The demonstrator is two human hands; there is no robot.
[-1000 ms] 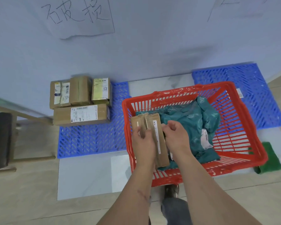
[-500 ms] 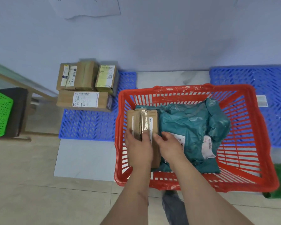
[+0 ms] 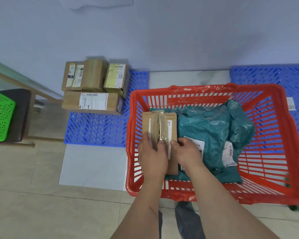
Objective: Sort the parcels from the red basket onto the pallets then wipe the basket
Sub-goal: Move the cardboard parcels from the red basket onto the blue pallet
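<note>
hands (image 3: 169,152) – two – grip one cardboard parcel (image 3: 160,128).

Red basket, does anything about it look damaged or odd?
Yes. The red basket's far rim shows whitish scuffs, as does its near rim. Inside, the teal mailer bags lie crumpled, which seems normal for soft parcels.

Single head cam, your view: looks steeply down and forward, close over the red basket (image 3: 214,91), floor near, wall far. No second view.

right blue pallet (image 3: 273,78) cut by frame edge, parcel label (image 3: 93,101) print unreadable
</note>
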